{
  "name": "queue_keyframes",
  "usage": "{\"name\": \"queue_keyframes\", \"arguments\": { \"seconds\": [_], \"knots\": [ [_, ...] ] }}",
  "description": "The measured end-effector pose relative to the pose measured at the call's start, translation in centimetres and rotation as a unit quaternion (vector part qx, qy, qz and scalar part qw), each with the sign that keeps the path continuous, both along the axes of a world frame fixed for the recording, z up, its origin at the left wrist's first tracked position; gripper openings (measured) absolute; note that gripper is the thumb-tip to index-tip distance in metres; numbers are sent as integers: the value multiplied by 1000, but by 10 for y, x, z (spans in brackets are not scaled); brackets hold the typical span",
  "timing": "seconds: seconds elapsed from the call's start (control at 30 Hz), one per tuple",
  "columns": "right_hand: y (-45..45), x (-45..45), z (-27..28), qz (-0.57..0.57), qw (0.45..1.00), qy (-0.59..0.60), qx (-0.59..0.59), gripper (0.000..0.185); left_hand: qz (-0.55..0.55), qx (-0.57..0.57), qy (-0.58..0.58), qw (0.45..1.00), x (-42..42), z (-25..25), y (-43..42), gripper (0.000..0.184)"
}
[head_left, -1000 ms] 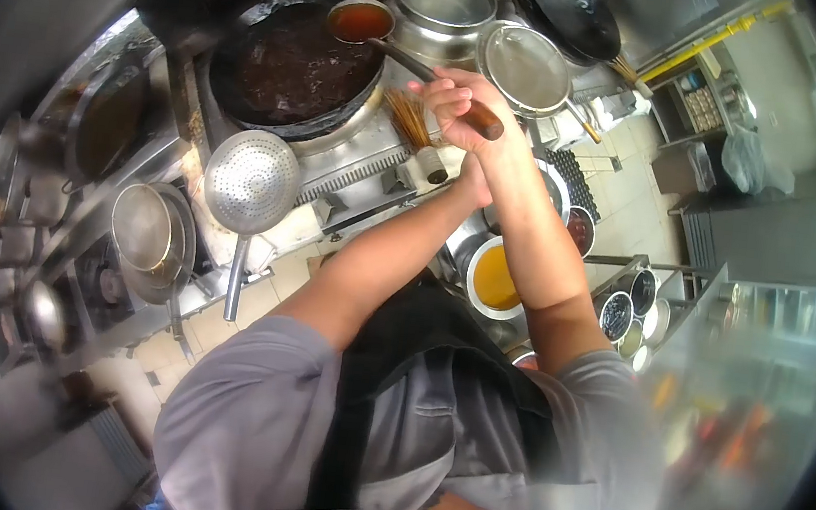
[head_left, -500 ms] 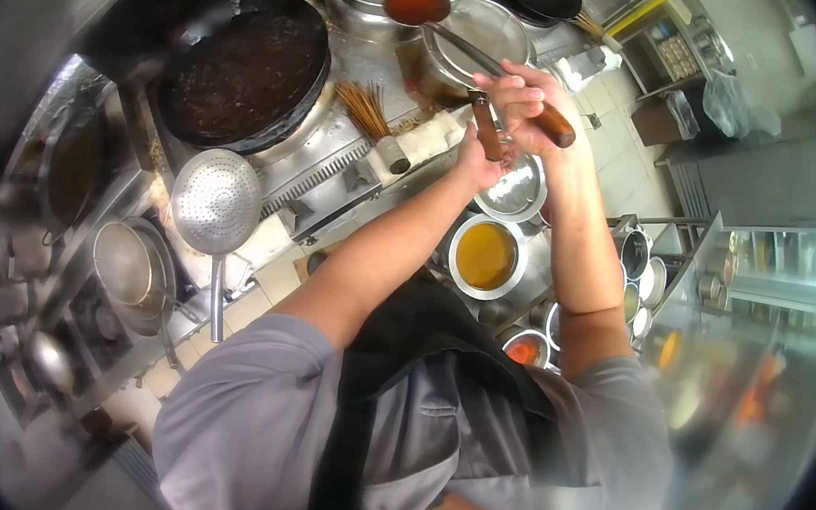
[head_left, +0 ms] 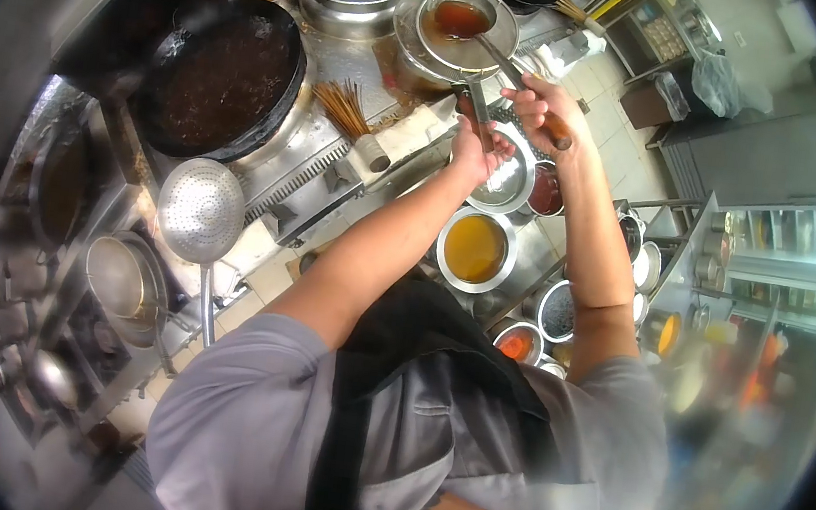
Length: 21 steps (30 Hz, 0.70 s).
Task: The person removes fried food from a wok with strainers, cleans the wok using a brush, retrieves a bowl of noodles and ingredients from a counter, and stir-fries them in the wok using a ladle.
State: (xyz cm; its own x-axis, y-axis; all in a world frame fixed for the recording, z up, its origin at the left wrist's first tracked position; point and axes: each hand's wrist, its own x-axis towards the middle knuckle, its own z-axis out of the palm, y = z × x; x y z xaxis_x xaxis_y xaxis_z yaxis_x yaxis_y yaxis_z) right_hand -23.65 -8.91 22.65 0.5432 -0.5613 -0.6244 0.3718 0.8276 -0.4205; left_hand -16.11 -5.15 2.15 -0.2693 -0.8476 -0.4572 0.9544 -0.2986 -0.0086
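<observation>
The right hand [head_left: 545, 113] is curled around the handle of a ladle [head_left: 500, 59], whose bowl lies beyond the fingers, farther from the person, with red-brown liquid [head_left: 462, 20] in it. The left hand [head_left: 480, 152], nearer the person and just beside it, appears closed on the handle of a sieve [head_left: 446, 50]; its mesh spreads past both hands, directly under the ladle's bowl, with a wider vessel [head_left: 405, 41] below.

Filling the ladle and bringing it over the sieve look done. The load is not yet fully emptied, since liquid pools in the bowl; whether any has passed through the mesh I cannot tell.

Close below the left hand sits a steel bowl [head_left: 505, 183], and nearer the person a pot of yellow liquid [head_left: 476, 248] on the metal counter [head_left: 518, 280]. Out to the left hand's left lie a bristle brush [head_left: 346, 112], then a wok [head_left: 218, 82] with dark contents and, nearer the person, a perforated skimmer [head_left: 202, 211]. These 5 things are well apart from the ladle, untouched by either hand.
</observation>
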Motion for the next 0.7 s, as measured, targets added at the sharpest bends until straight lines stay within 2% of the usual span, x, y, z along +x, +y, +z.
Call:
{"name": "queue_keyframes", "arguments": {
  "seconds": [0.1,0.13,0.2,0.27,0.33,0.4,0.43,0.47,0.5,0.53,0.57,0.6,0.63,0.67,0.7],
  "knots": [
    [3,-3,-12,47,959,229,-159,32,4,9,-43,999,0,2,0,63],
    [5,-4,-18,50,959,230,-160,32,-3,7,-65,998,1,4,1,59],
    [18,-5,-24,105,837,421,-332,32,-29,1,-109,994,5,6,3,53],
    [32,-3,-24,124,746,531,-383,35,-53,-3,-153,987,11,7,7,49],
    [27,-16,-62,128,586,615,-512,36,-108,-28,-221,969,20,11,16,42],
    [40,-12,-73,96,526,633,-560,35,-117,-67,-219,966,27,-4,18,45],
    [51,1,-59,103,547,638,-532,41,-169,-97,-176,965,29,-7,21,46],
    [60,10,-54,108,545,634,-538,41,-221,-127,-132,958,29,-9,23,48],
    [66,19,-50,97,564,619,-537,40,-273,-136,-142,942,28,-3,26,47],
    [69,29,-48,85,583,604,-537,40,-265,-137,-143,944,21,-4,28,47],
    [69,36,-53,66,583,585,-560,38,-247,-164,-76,952,12,-5,30,46],
    [72,48,-47,81,627,564,-531,38,-237,-150,-45,959,16,18,43,43],
    [71,59,-48,77,646,545,-529,37,-227,-136,-14,964,21,42,55,40],
    [72,69,-51,72,664,526,-526,37,-227,-137,-13,964,10,16,44,40],
    [78,82,-39,78,705,483,-513,35,-172,-217,21,961,-13,-34,23,36]
  ]
}}
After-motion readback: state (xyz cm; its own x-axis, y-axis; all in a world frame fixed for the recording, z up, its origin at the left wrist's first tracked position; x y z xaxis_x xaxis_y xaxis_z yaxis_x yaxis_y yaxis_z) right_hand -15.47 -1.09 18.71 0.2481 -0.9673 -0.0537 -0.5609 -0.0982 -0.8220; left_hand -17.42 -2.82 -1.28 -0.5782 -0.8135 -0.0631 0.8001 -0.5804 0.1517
